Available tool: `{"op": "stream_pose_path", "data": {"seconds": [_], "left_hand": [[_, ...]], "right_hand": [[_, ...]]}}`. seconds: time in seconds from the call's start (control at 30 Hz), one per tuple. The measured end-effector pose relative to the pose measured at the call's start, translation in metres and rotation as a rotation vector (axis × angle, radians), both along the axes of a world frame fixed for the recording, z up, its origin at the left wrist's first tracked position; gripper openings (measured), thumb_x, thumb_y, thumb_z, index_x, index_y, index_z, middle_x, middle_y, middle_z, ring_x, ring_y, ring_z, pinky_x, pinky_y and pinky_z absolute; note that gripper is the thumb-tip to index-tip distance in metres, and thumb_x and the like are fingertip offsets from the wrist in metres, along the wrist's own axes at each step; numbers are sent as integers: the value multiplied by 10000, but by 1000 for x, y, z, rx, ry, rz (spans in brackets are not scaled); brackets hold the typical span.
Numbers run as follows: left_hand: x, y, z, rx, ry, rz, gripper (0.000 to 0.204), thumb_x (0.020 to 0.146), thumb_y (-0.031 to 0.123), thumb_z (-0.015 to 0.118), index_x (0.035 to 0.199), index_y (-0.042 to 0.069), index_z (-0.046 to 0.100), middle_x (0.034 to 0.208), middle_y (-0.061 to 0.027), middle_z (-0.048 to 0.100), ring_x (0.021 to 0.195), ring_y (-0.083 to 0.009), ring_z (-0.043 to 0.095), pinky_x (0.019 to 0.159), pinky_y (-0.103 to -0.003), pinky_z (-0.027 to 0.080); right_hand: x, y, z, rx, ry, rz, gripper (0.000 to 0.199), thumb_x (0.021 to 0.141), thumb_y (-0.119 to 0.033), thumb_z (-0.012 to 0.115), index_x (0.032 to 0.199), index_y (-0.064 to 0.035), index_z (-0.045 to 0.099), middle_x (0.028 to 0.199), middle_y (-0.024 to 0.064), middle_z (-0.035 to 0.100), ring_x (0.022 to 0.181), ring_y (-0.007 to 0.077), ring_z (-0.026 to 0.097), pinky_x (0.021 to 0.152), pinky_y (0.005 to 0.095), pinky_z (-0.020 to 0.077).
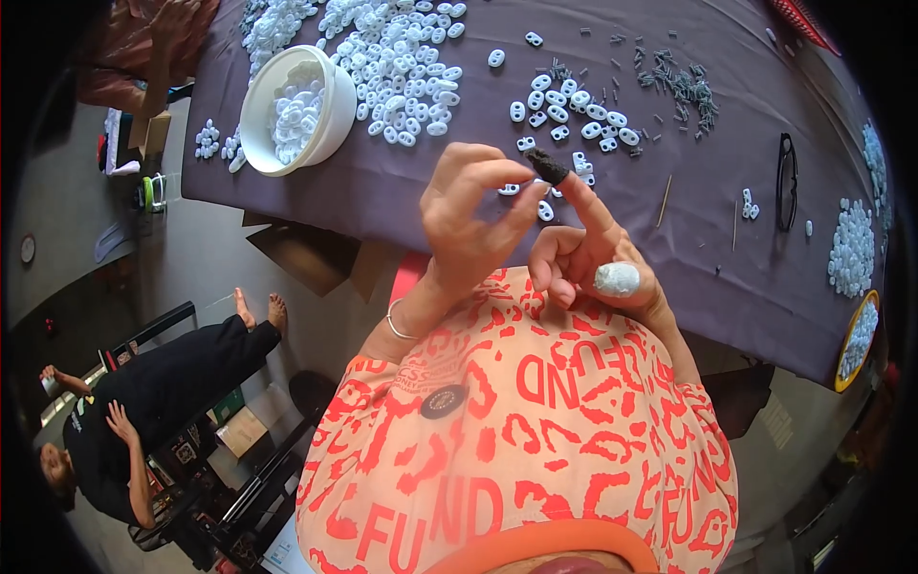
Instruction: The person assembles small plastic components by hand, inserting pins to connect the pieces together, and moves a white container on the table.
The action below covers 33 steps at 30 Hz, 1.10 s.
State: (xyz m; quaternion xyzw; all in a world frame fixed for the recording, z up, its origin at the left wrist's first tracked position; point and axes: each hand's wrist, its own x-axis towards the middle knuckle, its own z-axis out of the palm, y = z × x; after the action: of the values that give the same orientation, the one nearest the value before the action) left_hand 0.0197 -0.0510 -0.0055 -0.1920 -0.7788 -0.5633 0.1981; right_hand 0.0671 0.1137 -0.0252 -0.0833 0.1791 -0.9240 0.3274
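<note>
My right hand (593,263) is raised over the near edge of the purple-covered table (382,191), its index finger stretched out and the other fingers curled. A dark cover (547,165) sits on that fingertip, and white tape (617,279) wraps the thumb. My left hand (469,215) is close beside it, thumb and forefinger pinched at the base of the dark cover. Small white plastic pieces (574,110) lie on the cloth just beyond both hands.
A white bowl (292,110) of white pieces stands at the far left beside a large heap (402,57). Small grey pins (679,81), thin sticks (665,201), black glasses (786,182) and a yellow-rimmed bowl (858,340) lie to the right. A person in black (163,402) is at lower left.
</note>
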Motion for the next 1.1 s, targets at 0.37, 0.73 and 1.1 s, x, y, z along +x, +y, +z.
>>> {"op": "stream_pose_path", "data": {"seconds": [0.37, 0.73, 1.1], "left_hand": [[-2, 15, 5, -212, 195, 72, 181, 643, -13, 698, 775, 32, 582, 719, -74, 550, 611, -209, 553, 483, -294, 441], [-12, 13, -6, -228, 83, -52, 131, 651, 14, 642, 745, 38, 553, 711, -68, 532, 537, -188, 535, 450, -285, 431], [-5, 6, -11, -145, -39, -110, 130, 694, 22, 678, 788, 31, 588, 749, -53, 552, 565, -127, 531, 465, -249, 430]], "right_hand": [[5, -1, 16, 384, 1, 0, 1001, 629, -95, 604, 1409, -312, 15, 917, 164, 523, 665, 150, 524, 652, 242, 439], [2, 0, 15, 844, 326, -101, 967, 663, -34, 599, 1417, -155, 6, 966, 110, 540, 728, 155, 543, 640, 268, 439], [-8, -5, 6, 1660, 984, -460, 735, 664, -7, 614, 1325, -10, 292, 890, 138, 586, 688, 257, 607, 555, 342, 459]]}}
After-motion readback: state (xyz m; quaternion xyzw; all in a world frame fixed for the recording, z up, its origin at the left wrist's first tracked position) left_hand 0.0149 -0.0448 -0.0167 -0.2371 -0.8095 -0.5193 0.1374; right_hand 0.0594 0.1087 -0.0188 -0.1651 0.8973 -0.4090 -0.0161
